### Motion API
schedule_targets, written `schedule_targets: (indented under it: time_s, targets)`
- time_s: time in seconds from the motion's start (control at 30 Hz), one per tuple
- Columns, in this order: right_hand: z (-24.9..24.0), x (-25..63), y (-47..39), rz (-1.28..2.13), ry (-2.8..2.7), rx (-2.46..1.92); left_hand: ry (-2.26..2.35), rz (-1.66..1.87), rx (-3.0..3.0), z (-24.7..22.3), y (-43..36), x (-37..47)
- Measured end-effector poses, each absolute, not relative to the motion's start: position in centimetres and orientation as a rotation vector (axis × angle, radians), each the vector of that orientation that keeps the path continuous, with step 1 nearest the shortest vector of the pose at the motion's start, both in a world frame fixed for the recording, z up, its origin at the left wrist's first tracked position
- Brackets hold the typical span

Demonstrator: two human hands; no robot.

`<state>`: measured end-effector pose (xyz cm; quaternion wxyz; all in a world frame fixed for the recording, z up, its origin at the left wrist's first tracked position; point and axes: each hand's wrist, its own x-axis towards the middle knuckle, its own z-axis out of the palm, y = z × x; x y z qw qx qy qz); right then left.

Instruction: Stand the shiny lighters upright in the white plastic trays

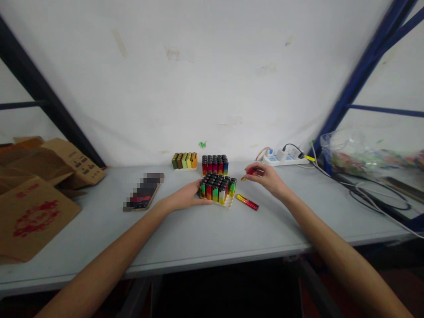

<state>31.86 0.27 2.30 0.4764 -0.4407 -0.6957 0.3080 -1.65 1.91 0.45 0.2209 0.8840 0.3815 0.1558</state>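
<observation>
- The left hand (187, 197) is laid on the worktop (205, 229), its fingers curled against the left side of a tray of lighters (217, 187); the tray is touched rather than lifted, and the fingers are only partly closed.
- The tray is seen near the middle of the worktop, packed with upright lighters in red, green and yellow with dark caps.
- A single red lighter (249, 172) is pinched between the fingers of the right hand (266, 176), just to the right of the tray and slightly above the surface.
- Another red and yellow lighter (247, 202) is found lying flat on the worktop, just beside the tray's right corner and below the right hand.
- Behind the tray, near the wall, a row of red lighters (215, 164) and a row of yellow-green lighters (184, 160) are stood upright.
- A phone (143, 192) is placed to the left of the left hand.
- Cardboard boxes (39, 185) are piled at the far left.
- A white power strip (281, 157) with cables is set at the back right.
</observation>
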Motion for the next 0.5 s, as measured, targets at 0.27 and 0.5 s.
schedule_targets:
  time_s: [0.27,0.5]
  targets:
    - [2.5,31.4,-0.2,0.856,-1.764,-1.066,1.043,0.442,2.447,0.3,1.9,-1.7]
    - [2.6,30.7,-0.6,0.862,-1.906,-1.001,1.036,0.449,2.449,0.3,2.0,-1.7]
